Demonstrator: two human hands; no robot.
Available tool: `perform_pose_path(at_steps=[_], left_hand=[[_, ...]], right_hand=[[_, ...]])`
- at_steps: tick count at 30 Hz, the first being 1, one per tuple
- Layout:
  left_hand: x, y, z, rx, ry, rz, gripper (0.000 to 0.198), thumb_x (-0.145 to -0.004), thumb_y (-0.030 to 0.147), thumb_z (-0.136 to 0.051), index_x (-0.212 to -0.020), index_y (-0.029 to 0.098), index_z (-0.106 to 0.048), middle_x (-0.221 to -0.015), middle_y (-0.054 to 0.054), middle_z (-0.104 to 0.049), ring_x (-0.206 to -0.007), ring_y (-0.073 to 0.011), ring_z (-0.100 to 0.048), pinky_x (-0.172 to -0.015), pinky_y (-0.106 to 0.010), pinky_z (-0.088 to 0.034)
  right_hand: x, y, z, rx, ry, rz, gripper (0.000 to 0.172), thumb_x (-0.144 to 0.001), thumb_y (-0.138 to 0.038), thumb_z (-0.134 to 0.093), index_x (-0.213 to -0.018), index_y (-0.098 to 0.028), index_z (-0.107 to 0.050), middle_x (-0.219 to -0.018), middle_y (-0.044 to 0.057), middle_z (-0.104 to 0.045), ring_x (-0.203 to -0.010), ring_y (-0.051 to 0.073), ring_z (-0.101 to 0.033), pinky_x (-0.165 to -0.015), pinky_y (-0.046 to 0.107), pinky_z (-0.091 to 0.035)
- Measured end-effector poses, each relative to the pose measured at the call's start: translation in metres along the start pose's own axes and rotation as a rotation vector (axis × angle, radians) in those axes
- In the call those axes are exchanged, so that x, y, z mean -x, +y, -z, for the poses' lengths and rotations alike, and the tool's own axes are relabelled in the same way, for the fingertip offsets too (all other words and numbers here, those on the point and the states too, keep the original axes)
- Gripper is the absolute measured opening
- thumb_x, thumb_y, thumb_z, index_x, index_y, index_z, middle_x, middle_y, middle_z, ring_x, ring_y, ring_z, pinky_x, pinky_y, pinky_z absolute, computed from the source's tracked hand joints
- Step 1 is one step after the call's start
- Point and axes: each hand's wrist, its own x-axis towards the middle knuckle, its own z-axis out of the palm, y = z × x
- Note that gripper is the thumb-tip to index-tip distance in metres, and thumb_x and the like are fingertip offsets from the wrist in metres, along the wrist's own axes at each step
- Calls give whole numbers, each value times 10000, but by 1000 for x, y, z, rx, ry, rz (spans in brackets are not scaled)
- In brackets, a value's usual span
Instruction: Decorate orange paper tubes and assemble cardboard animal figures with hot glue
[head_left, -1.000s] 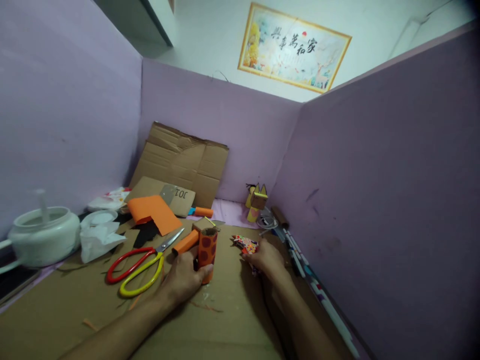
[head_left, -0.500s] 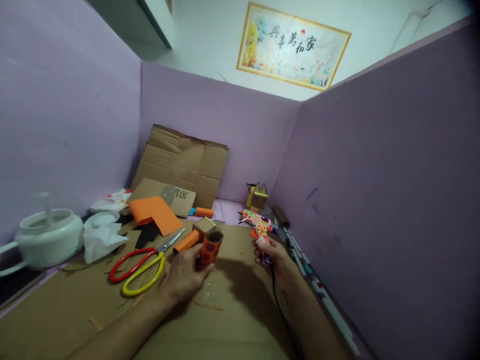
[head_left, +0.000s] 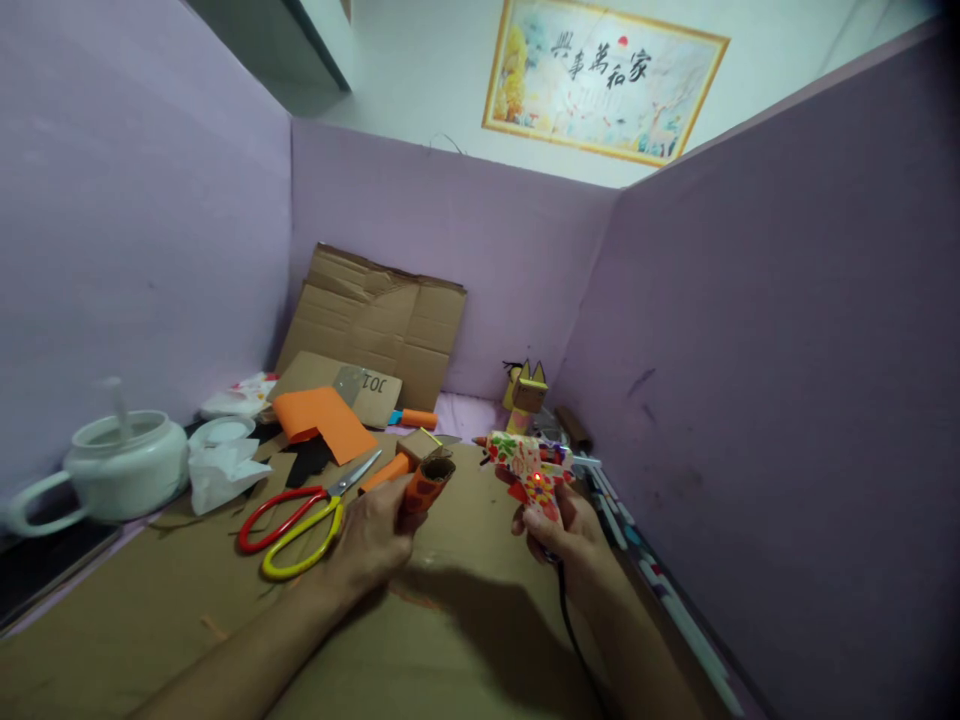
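Observation:
My left hand (head_left: 379, 530) is wrapped round an orange cardboard tube (head_left: 429, 482) with darker spots, its hollow upper end tipped to the right. In my right hand (head_left: 559, 525) is a hot glue gun (head_left: 529, 465) with a colourful flower pattern. A small red light glows on it and its nozzle points left, towards the tube but apart from it. A black cord (head_left: 570, 620) runs down from its handle. Beside my left hand lie scissors (head_left: 300, 530) with one red and one yellow handle. Another orange tube (head_left: 386, 470) lies partly hidden behind that hand.
A white pot (head_left: 127, 475) and crumpled tissue (head_left: 221, 470) stand at the left. Orange paper (head_left: 326, 420) and cardboard sheets (head_left: 375, 310) are at the back. A small cardboard animal figure (head_left: 529, 392) stands in the far corner. Glue sticks (head_left: 675, 600) line the right wall.
My right hand has raised the glue gun and turned it more level, and its red light now shows. The spotted tube in my left hand has tilted further to the right.

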Motion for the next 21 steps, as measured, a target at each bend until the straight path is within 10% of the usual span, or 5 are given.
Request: perform_pose_path(at_steps=[15,21], left_hand=[[-5,-9,-5,13,8,38,53,-781,219,-539,-807,189,-573,-770,-34,-627,-726,-203,-581,-622,-281,-371],[-4,-9,-6,16,18,36,78,-803,251,-530,-793,189,-577,-749,-31,-614,-705,-191,-565,-609,-273,-361]], right_hand=[[12,2,-7,235,-5,28,387,-674,-482,-726,-887,-160,-722,-527,-24,-463,-446,88,-303,-396,212,-253],[11,6,-6,303,-7,78,356,-714,-434,-693,-947,-167,-730,-637,28,-580,-529,136,-464,-443,229,-345]])
